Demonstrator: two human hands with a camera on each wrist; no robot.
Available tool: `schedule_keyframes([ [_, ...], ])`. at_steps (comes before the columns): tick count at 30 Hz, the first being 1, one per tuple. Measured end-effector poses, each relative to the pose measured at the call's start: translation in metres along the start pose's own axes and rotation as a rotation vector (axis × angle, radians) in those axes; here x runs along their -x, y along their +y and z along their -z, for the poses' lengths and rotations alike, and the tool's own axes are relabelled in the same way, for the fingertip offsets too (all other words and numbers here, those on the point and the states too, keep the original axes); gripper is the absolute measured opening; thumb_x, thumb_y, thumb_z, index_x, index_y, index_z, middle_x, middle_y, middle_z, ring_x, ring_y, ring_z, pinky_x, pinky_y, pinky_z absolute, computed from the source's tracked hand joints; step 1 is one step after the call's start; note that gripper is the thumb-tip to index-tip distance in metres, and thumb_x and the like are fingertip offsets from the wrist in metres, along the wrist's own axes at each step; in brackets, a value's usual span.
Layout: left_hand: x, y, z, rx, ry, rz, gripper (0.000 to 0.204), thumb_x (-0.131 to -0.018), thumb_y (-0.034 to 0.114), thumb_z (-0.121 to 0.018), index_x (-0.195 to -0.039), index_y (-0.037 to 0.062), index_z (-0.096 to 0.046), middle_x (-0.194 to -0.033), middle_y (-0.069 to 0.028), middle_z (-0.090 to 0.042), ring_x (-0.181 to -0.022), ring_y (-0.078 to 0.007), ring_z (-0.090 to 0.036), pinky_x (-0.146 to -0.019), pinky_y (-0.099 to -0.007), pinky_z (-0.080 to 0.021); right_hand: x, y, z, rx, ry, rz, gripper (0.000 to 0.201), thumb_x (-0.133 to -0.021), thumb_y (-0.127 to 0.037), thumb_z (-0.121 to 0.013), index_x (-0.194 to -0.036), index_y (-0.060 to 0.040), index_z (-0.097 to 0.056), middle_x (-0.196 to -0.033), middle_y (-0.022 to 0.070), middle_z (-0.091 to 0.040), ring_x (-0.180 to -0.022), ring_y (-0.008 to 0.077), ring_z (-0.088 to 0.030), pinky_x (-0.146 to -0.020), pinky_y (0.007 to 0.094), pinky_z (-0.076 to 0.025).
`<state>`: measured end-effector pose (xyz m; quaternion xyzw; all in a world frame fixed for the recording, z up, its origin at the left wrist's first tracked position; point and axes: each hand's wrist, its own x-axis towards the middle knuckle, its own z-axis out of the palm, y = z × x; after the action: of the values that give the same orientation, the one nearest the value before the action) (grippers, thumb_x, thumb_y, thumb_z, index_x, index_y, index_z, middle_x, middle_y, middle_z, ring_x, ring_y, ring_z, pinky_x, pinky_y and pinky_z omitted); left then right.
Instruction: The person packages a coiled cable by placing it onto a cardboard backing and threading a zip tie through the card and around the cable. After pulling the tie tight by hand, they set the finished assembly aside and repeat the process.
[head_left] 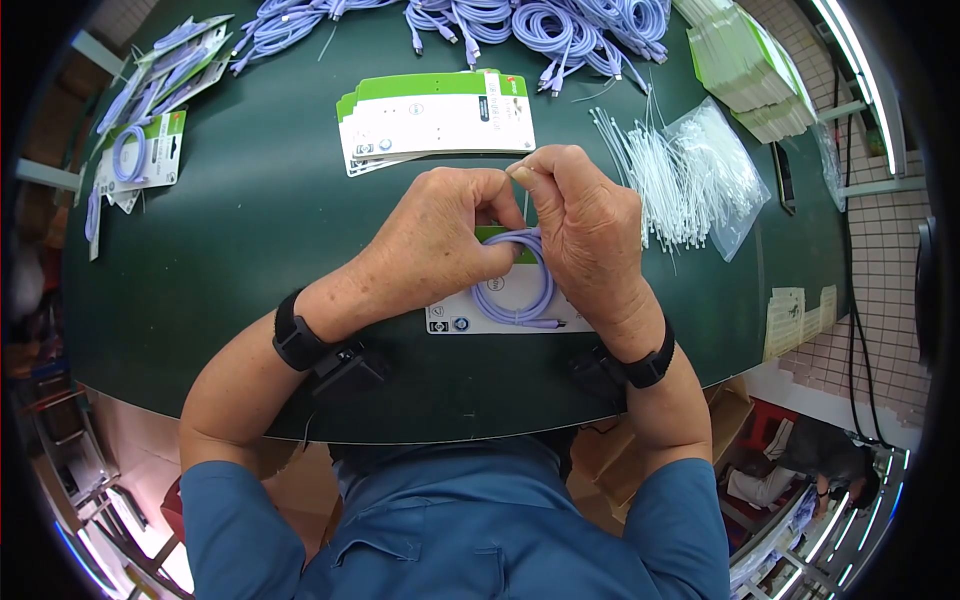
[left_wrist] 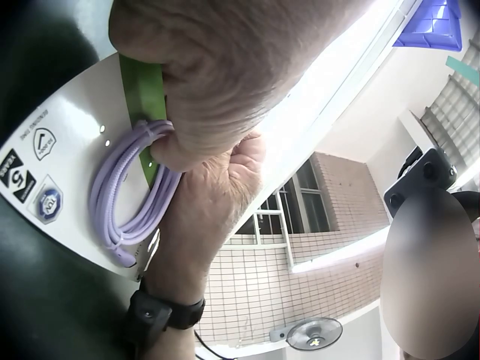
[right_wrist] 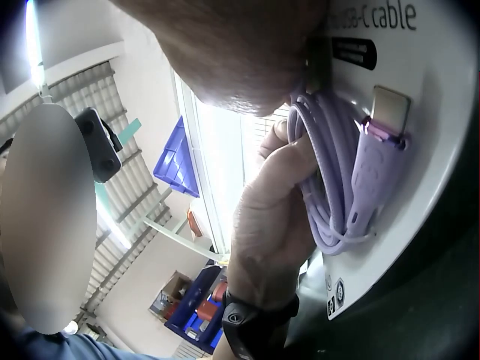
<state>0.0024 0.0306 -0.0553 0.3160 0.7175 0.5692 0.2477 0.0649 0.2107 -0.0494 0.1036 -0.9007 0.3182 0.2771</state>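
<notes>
Item: coiled purple cable (head_left: 513,290) on a backing card (head_left: 500,318), at the near edge of the green table (head_left: 250,220). Left hand (head_left: 440,245) pinches the coil's top against the card; right hand (head_left: 585,225) pinches something thin there — probably a tie, too small to confirm. Risk: if either grip eases, the coil may spring open or shift off its holes — a loose fastening.

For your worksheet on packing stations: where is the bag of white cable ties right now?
In the head view, the bag of white cable ties lies on the green table, just right of the right hand and below the card stacks at the far right.
</notes>
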Motion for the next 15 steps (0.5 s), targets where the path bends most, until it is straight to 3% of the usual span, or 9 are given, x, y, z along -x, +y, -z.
schedule_keyframes([
  [7,0.000,0.002,0.001,0.002,-0.006,0.029,0.014,-0.079,0.000,-0.078,-0.090,-0.0031,-0.070,-0.088,-0.0116,-0.076,-0.088,-0.0171,-0.075,-0.084,-0.0328,-0.061,0.000,0.002,0.004,-0.089,-0.050,-0.097,0.007,-0.101,-0.004,-0.073,-0.104,-0.0013,-0.068,-0.089,0.0106,-0.076,-0.071,0.0219,-0.073,-0.064,0.0313,-0.057],
  [10,0.001,0.003,0.004,-0.002,-0.008,0.044,0.014,-0.079,0.001,-0.077,-0.090,-0.0031,-0.069,-0.088,-0.0116,-0.076,-0.088,-0.0169,-0.075,-0.084,-0.0327,-0.061,-0.004,-0.004,0.014,-0.379,-0.141,-0.294,0.009,-0.098,-0.002,-0.075,-0.106,0.0011,-0.071,-0.091,0.0096,-0.076,-0.077,0.0181,-0.073,-0.067,0.0289,-0.057],
  [15,0.000,0.002,0.005,0.042,-0.012,0.024,0.013,-0.080,0.001,-0.076,-0.090,-0.0033,-0.068,-0.088,-0.0118,-0.076,-0.090,-0.0172,-0.075,-0.083,-0.0329,-0.060,-0.005,0.003,0.018,-0.304,-0.175,-0.155,0.010,-0.095,0.000,-0.077,-0.104,0.0012,-0.075,-0.092,0.0081,-0.075,-0.082,0.0167,-0.073,-0.069,0.0280,-0.057],
])
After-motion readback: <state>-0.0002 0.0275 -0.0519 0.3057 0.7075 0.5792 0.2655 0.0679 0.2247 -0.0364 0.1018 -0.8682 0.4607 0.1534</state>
